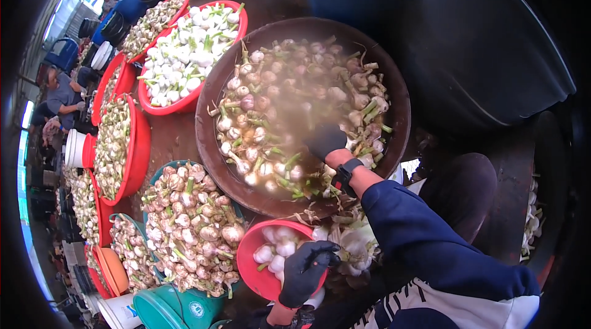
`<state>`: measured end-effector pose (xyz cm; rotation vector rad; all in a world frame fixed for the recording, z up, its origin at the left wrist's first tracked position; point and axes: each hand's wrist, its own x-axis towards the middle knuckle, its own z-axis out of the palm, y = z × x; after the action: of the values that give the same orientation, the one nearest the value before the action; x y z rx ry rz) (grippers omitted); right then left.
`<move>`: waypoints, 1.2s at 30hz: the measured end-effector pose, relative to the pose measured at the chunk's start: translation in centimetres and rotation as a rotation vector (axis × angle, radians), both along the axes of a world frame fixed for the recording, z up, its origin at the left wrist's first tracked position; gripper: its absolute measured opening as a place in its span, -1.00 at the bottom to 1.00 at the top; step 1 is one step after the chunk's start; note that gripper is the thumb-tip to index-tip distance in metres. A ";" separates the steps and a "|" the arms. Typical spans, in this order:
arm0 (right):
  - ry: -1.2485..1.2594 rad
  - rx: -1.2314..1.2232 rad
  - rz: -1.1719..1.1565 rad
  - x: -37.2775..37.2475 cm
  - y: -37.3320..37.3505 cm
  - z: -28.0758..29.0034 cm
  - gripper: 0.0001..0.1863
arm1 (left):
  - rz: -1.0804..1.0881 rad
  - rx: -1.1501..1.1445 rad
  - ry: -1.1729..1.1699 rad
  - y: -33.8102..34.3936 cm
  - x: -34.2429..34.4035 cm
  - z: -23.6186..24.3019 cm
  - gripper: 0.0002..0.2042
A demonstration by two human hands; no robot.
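Note:
My right hand [326, 142], in a black glove with a watch at the wrist, reaches into a wide brown basin [212, 169] of unpeeled garlic bulbs [249, 155]. A blurred haze covers the basin's middle, and the fingers of that hand are hidden. My left hand [306, 272], also black-gloved, is over the right side of a small red bowl [252, 267]. Its fingers curl inward; what they hold, if anything, cannot be made out. Cleaner white garlic bulbs [280, 246] lie in the bowl beside it.
A green tub [149, 212] heaped with garlic stands left of the bowl. Red tubs [241, 21] of garlic line the left side. Garlic skins and stalks [354, 243] lie below the basin. A large dark container [486, 52] rises at right. Another person [63, 96] sits far left.

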<state>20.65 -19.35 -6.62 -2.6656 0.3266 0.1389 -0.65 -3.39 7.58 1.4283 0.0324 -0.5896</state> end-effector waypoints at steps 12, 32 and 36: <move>0.002 0.008 0.187 -0.5 -1.9 -2.4 -0.83 | 0.421 -0.594 0.443 3.8 1.9 -7.2 -0.69; -0.579 0.554 0.380 -18.0 2.9 12.2 -0.83 | 0.517 0.167 -0.291 1.6 0.7 -5.5 -0.68; -0.576 0.476 0.374 -18.4 3.2 11.6 -0.92 | 0.545 0.197 -0.350 0.9 0.3 -5.8 -0.66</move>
<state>2.25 -16.17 4.94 -2.1406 -0.3492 -0.3851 -0.35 -2.47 1.74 1.6115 0.1993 0.1170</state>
